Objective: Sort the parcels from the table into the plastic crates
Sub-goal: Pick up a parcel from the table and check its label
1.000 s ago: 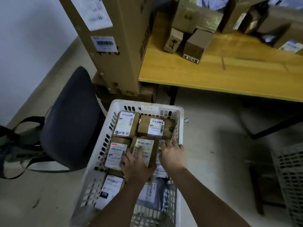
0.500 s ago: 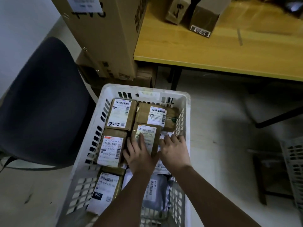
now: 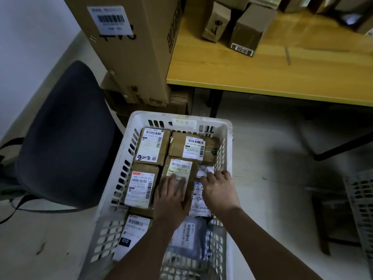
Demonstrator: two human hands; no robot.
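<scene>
From my feed, little had changed since the earlier frame: the left hand stayed flat, fingers straight, pressing the small brown parcel in the white plastic crate, while the right hand rested just beside it with relaxed fingers on a white mailer, gripping nothing. The view had shifted slightly. Beyond the fingertips stood the yellow wooden table carrying cardboard boxes. Left of the hands sat a dark office chair; a second crate lay far right on the pale floor.
</scene>
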